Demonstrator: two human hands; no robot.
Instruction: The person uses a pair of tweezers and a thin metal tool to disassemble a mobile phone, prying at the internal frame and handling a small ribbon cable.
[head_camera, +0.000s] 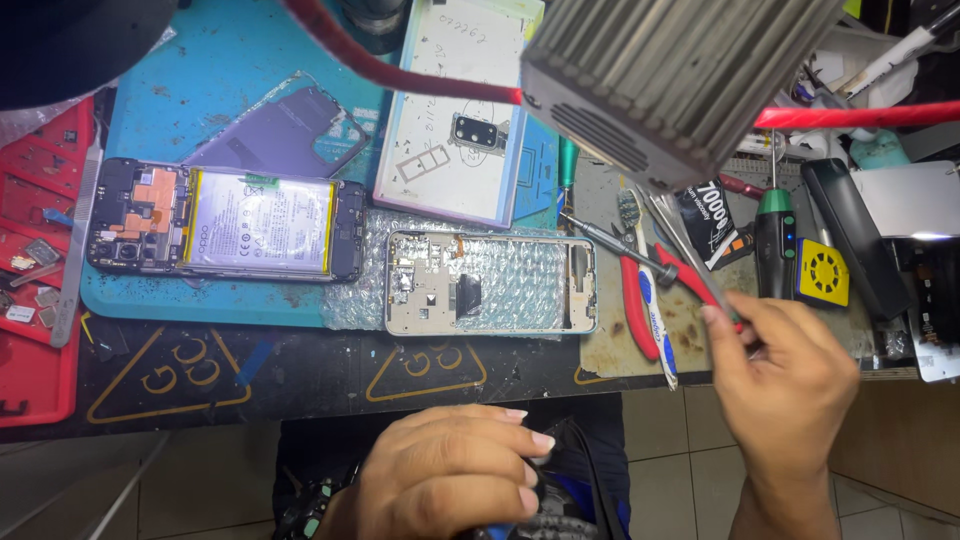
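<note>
The table (300, 385) carried an opened phone (225, 220) at nine o'clock, long axis running three to nine. Beside it a bare phone frame (490, 283) lay on bubble wrap, same axis. The right hand (785, 375), at four o'clock, pinched thin tweezers (680, 245) whose tips pointed toward eleven. The left hand (450, 470), at six o'clock below the table edge, curled around a dark object (555, 480), only partly visible.
</note>
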